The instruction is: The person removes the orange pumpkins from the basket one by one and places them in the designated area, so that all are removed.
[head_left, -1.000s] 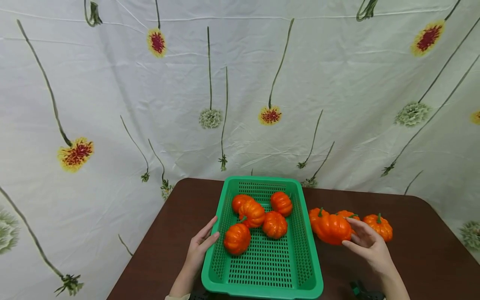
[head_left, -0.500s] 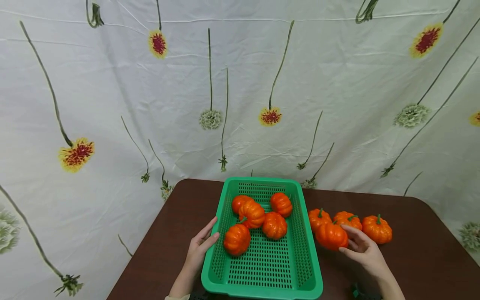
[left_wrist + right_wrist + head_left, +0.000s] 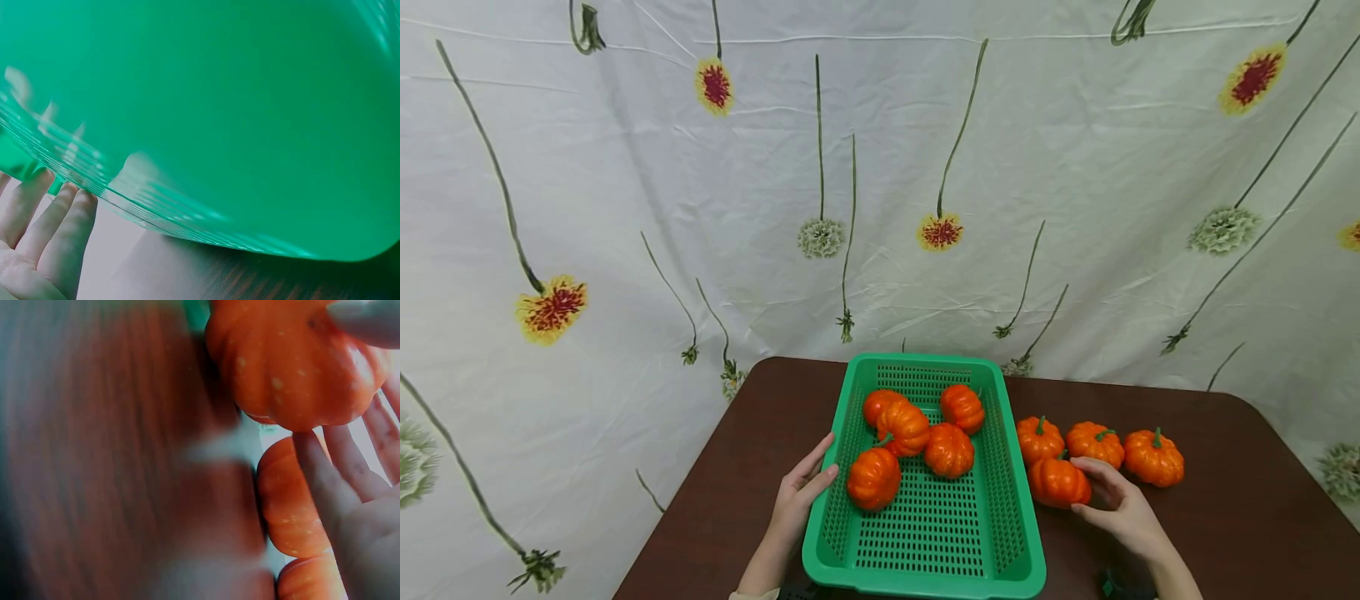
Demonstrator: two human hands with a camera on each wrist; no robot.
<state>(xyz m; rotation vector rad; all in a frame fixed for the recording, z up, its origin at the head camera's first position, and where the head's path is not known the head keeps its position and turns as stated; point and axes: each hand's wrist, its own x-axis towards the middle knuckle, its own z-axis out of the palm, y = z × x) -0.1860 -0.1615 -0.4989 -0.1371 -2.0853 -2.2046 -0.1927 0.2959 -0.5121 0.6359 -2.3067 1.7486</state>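
A green plastic basket (image 3: 925, 542) with slotted walls holds several small orange pumpkins (image 3: 949, 451), grouped toward its far half. At its left side my left hand (image 3: 797, 492) rests with nearly straight fingers; in the left wrist view the fingertips (image 3: 84, 199) meet the green wall. To the right of the basket, my right hand (image 3: 1116, 508) holds an orange pumpkin (image 3: 1057, 484) between thumb and fingers, low by the table. The right wrist view shows the thumb (image 3: 369, 322) on one side of this pumpkin and fingers against the other side.
Three more pumpkins stand in a row behind the held one: a left one (image 3: 1040, 439), a middle one (image 3: 1095, 443) and a right one (image 3: 1153, 457). The dark brown table (image 3: 1240, 500) ends at a flower-patterned white cloth (image 3: 880, 183) hanging behind.
My right hand has brought its pumpkin down and slightly left, toward the viewer, uncovering the row behind it. The left hand and the basket have stayed put.
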